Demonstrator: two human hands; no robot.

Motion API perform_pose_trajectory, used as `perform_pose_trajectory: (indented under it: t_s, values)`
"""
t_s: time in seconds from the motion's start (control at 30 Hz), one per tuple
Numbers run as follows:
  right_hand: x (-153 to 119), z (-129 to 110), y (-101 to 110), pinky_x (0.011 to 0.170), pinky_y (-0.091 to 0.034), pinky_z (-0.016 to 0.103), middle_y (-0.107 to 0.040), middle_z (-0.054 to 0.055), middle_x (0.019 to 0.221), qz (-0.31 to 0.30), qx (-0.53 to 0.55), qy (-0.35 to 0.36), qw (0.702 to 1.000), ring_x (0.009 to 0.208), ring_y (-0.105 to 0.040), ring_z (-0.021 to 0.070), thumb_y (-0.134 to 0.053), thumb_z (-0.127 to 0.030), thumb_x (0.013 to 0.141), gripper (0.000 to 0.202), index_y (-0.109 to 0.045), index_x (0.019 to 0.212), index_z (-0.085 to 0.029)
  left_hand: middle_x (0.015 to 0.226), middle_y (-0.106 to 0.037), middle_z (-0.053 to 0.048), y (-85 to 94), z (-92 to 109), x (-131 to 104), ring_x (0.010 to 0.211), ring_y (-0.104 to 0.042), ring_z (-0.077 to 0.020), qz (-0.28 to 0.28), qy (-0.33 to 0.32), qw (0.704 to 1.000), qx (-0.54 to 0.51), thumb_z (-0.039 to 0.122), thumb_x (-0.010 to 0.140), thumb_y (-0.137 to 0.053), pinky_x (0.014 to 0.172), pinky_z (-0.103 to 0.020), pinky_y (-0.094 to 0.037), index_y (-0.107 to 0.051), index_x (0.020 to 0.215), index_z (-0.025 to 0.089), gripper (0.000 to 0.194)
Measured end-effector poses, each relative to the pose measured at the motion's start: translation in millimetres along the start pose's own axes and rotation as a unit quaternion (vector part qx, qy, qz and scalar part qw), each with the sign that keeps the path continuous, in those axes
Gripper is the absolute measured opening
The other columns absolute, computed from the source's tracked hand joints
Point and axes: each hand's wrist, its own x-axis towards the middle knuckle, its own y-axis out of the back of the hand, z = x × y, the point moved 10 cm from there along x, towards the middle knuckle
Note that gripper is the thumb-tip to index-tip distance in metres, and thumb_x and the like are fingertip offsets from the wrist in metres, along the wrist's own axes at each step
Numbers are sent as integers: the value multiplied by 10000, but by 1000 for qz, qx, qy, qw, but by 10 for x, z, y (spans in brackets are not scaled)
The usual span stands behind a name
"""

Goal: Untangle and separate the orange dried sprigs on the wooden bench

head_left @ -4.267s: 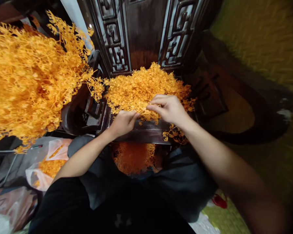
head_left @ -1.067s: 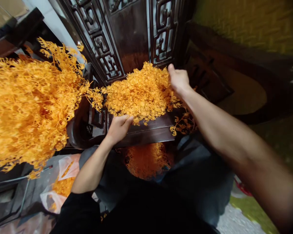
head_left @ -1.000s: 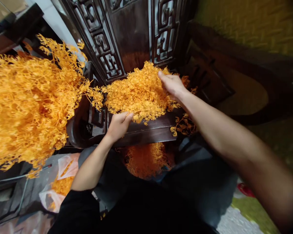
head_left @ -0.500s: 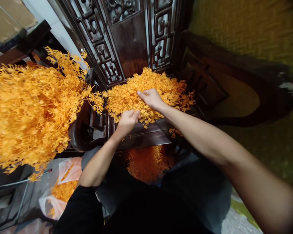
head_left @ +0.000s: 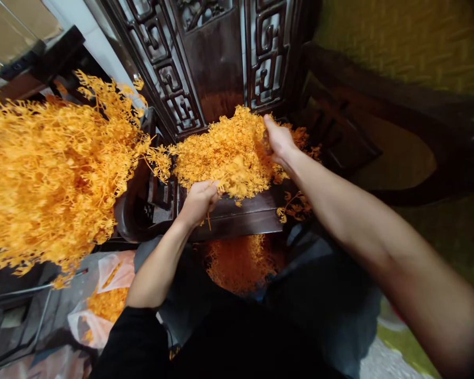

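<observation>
Heaped on a dark wooden seat is a pile of orange artificial flower sprigs (head_left: pixel 217 139). At the front of the pile, my left hand (head_left: pixel 199 202) is closed round the thin stem of an orange flower sprig (head_left: pixel 237 171), its stem end poking out below the fingers. My right hand (head_left: pixel 278 139) reaches against the right side of the pile, thumb raised apart from curled fingers. Those fingertips are partly hidden by the hand and shadow, and I see no sprig clearly held there.
A large orange bunch (head_left: pixel 55 173) fills the left side. Below it lies a plastic bag (head_left: pixel 90 329) with orange pieces. More orange sprigs (head_left: pixel 240 263) show beneath the seat. Behind the pile rises a carved wooden back (head_left: pixel 217 68); a curved armrest (head_left: pixel 438 142) is at right.
My right hand has moved away from my left, rightward and up to the pile's right side. The left hand stays near the front edge, and its sprig now shows more plainly.
</observation>
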Motion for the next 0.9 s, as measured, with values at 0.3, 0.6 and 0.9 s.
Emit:
perform_pose_trajectory:
  t_s: [0.3,0.6,0.9]
  values:
    - [-824,-365,-831,1060,-492,472,-649,104,1373,-147,128,22,981,1269,-595,273,-536,-861,856,724,-636,1261,-268,422,-277,111,-28,-130,295,354,-166,-31,98,68,979,-164,270,957,-543,406,-187,-126,-540,717,160,264]
    - [-300,-193,-406,612,-299,310,-300,-22,499,15,-121,9,992,549,-340,116,-481,-690,1001,674,-411,540,-204,467,-252,122,-581,-203,69,383,-158,-25,-3,113,973,-200,203,764,-621,406,-169,-127,-521,723,168,114]
    - [-103,151,108,663,-405,300,-505,39,716,12,77,-151,985,685,-472,123,-397,-779,984,685,-578,766,-155,493,-225,123,-298,-180,18,405,-156,-30,-4,100,966,-239,206,832,-640,418,-165,-144,-549,756,156,128]
